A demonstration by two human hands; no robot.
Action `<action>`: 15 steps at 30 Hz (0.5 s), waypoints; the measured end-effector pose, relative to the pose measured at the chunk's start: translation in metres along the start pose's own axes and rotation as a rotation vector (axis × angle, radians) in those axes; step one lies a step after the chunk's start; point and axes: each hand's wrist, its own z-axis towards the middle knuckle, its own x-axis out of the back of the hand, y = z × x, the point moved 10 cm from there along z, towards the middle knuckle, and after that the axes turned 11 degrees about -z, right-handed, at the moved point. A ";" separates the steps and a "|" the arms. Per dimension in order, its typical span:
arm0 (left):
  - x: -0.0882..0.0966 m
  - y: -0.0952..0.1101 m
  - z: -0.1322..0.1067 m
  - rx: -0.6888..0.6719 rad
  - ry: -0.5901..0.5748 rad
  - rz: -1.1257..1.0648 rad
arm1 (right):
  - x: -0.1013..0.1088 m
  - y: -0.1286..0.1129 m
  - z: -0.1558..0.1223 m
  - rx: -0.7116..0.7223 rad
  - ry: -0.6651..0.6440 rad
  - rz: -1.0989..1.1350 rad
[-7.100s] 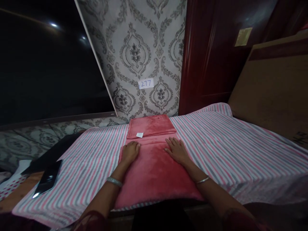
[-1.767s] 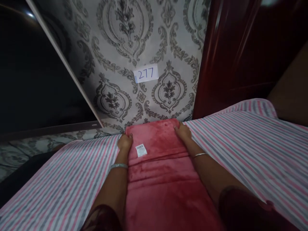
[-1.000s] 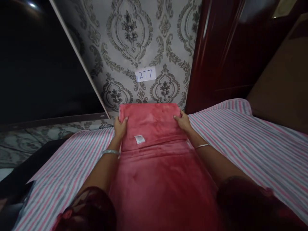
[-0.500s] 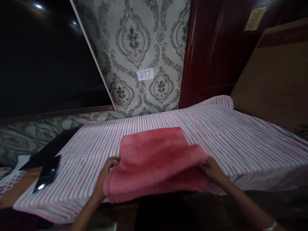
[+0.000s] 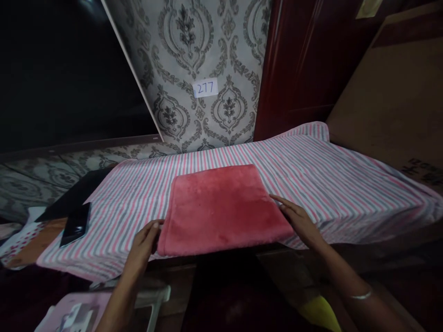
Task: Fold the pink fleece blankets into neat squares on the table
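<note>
A pink-red plush cloth [image 5: 221,207], folded into a flat rectangle, lies at the front edge of a striped sheet [image 5: 311,184]. At its left side is my left hand [image 5: 143,240], with the fingertips against the folded edge and the fingers loosely bent. My right hand [image 5: 299,221] rests at the right side, its index finger stretched along the cloth's edge and the other fingers partly hidden. Neither hand lifts the cloth, whose top face looks smooth.
A black phone [image 5: 76,223] lies on the sheet's left end. Behind stand a dark screen [image 5: 76,69] and a patterned wall with a paper label [image 5: 205,87]. A large cardboard box [image 5: 391,92] is at the right. Below left are a pink surface [image 5: 79,304] and white frame.
The raised near flap of the cloth has come down and now lies flat. My hands have loosened at its sides, and the view has tilted downward.
</note>
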 end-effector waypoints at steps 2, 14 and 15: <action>-0.002 -0.001 0.000 0.065 -0.001 -0.051 | -0.008 0.007 0.005 -0.139 -0.073 0.178; -0.029 0.010 0.066 0.260 -0.090 -0.260 | -0.052 -0.018 0.086 -0.267 -0.222 0.493; -0.033 0.010 0.076 0.269 -0.091 -0.300 | -0.054 -0.020 0.094 -0.266 -0.211 0.493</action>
